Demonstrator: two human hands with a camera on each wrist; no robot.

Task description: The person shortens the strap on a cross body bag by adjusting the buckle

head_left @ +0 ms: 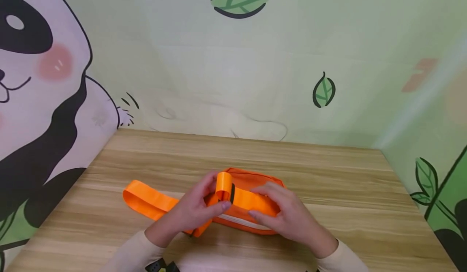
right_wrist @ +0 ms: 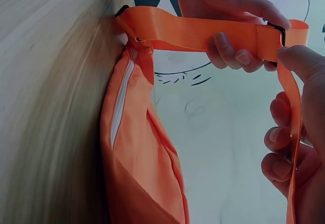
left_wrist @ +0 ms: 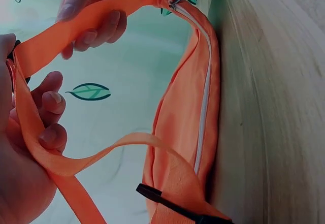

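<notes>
An orange waist bag (head_left: 255,178) with a pale zipper (head_left: 242,222) lies on the table, and both hands hold its orange strap (head_left: 251,200) above it. My left hand (head_left: 197,207) grips the strap beside a black slider (head_left: 232,193), where the webbing folds up into a small loop (head_left: 223,183). On the slider's other side, my right hand (head_left: 290,213) pinches the flat strap between thumb and fingers. In the right wrist view, the right hand (right_wrist: 304,112) has its thumb close to the slider (right_wrist: 280,31). A black buckle piece (left_wrist: 177,206) shows in the left wrist view.
A long loop of strap (head_left: 146,199) lies to the left on the wooden table (head_left: 328,174). Behind it stands a green wall (head_left: 175,61) with painted leaves and a panda. Something small and black (head_left: 162,266) shows by the left sleeve.
</notes>
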